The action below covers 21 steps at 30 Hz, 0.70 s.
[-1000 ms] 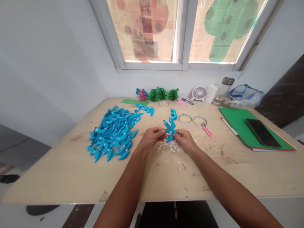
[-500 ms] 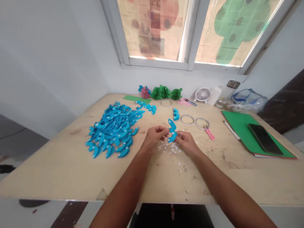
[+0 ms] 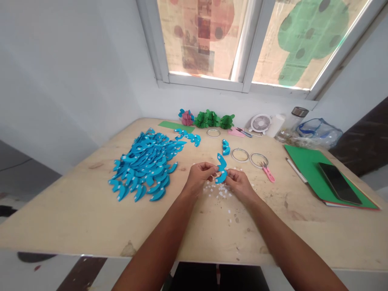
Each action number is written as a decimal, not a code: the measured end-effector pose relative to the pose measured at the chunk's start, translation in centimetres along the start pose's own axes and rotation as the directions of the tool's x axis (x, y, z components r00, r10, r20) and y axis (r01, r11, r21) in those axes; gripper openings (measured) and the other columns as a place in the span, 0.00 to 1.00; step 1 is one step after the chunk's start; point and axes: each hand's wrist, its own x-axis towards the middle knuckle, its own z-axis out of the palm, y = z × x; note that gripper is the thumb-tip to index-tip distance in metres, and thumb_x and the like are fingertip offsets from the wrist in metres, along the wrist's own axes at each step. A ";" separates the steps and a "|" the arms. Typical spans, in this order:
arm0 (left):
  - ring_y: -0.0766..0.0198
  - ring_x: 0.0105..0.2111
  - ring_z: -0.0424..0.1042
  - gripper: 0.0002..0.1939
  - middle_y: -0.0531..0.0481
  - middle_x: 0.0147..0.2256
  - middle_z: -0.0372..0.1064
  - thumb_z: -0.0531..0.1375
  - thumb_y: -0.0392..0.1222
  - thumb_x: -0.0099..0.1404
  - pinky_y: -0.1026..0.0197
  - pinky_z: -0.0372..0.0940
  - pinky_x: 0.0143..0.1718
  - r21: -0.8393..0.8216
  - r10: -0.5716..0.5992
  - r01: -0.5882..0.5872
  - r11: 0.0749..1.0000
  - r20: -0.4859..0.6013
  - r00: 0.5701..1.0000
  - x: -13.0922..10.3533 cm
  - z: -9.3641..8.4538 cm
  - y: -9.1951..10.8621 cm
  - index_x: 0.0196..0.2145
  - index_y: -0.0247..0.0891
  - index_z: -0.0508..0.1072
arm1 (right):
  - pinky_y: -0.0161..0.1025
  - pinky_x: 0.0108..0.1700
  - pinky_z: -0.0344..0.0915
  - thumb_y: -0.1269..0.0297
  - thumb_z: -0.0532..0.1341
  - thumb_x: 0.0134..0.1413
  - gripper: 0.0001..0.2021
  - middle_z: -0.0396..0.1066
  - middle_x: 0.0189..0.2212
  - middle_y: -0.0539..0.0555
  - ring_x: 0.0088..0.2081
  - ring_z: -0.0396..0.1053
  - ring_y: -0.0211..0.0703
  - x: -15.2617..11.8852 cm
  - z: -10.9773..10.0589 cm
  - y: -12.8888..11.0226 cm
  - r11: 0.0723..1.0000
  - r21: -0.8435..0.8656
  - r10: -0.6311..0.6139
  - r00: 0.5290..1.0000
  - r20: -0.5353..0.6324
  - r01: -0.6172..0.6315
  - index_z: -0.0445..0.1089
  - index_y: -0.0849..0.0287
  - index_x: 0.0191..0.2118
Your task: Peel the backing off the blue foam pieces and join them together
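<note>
Between my two hands is a curved blue paper cutout (image 3: 221,177) with small white squares on it, held above the table. My left hand (image 3: 202,174) pinches its left side. With closed fingers, my right hand (image 3: 239,181) grips its right edge. Loose white paper squares (image 3: 221,191) lie scattered beneath the hands. Just beyond stands a small stack of similar blue cutouts (image 3: 226,148). A large heap of blue paper cutouts (image 3: 148,161) spreads to the left, and a smaller group (image 3: 189,137) lies behind it.
Two tape rolls (image 3: 240,155) and pink-handled snips (image 3: 268,173) lie to the right. Farther right, a phone (image 3: 338,183) rests on a green folder (image 3: 300,161) beside a white pen (image 3: 296,169). Green paper figures (image 3: 211,119), a small fan (image 3: 260,123) and a bottle (image 3: 295,118) line the back.
The camera view has shifted slightly. Both hands still hold the blue cutout in nearly the same place over the table.
</note>
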 end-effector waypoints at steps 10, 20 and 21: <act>0.70 0.16 0.62 0.07 0.51 0.16 0.67 0.65 0.39 0.43 0.66 0.56 0.19 -0.021 0.044 -0.046 0.999 -0.055 0.998 -0.2 0.6 -0.1 0.18 0.34 0.72 | 0.31 0.21 0.45 0.51 0.60 0.45 0.16 0.56 0.16 0.46 0.19 0.50 0.31 0.1 -0.2 0.3 0.999 -0.021 0.025 1.000 0.010 -0.024 0.65 0.62 0.25; 0.70 0.16 0.61 0.07 0.52 0.15 0.66 0.65 0.39 0.42 0.67 0.56 0.19 -0.039 0.077 -0.080 0.996 -0.087 0.993 -0.5 1.0 0.2 0.17 0.34 0.71 | 0.32 0.22 0.46 0.51 0.60 0.46 0.16 0.55 0.17 0.46 0.19 0.49 0.31 0.1 -0.3 0.0 1.000 -0.028 -0.009 1.000 0.003 0.009 0.64 0.61 0.24; 0.70 0.16 0.61 0.07 0.53 0.15 0.66 0.65 0.39 0.42 0.67 0.56 0.19 -0.036 0.081 -0.084 0.996 -0.090 0.993 -0.5 1.0 0.2 0.17 0.35 0.71 | 0.32 0.22 0.46 0.51 0.59 0.46 0.16 0.55 0.17 0.46 0.19 0.49 0.31 0.1 -0.3 0.0 0.999 -0.030 -0.011 1.000 0.004 0.012 0.64 0.61 0.24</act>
